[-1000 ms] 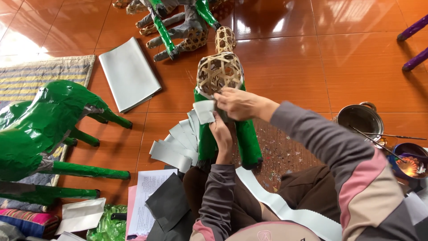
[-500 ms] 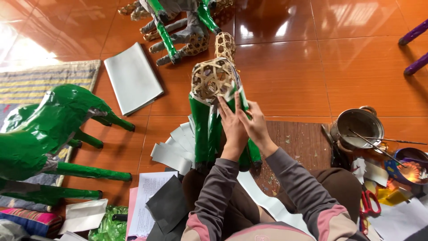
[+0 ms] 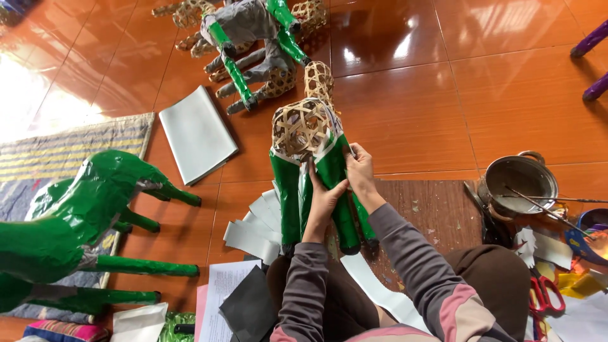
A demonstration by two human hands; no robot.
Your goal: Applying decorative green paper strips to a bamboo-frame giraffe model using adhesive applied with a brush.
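Observation:
A woven bamboo animal frame (image 3: 303,125) stands in front of me, its legs wrapped in shiny green paper (image 3: 286,197). My left hand (image 3: 322,197) lies flat against one green leg, fingers pressed on the paper. My right hand (image 3: 360,170) presses on the upper part of the neighbouring green leg, just under the bare bamboo body. Neither hand holds a loose thing. White paper strips (image 3: 253,228) lie fanned out on the floor left of the legs.
Two finished green animal figures (image 3: 76,221) lie at the left on a striped mat (image 3: 57,149). Another partly wrapped figure (image 3: 247,31) lies at the top. A grey paper stack (image 3: 196,133), a metal pot (image 3: 518,180) with a stick, red scissors (image 3: 546,294) and paper scraps surround me.
My right hand left the white strip near the frame's body and came down beside my left hand; both now press flat on the green legs. The view shifted slightly.

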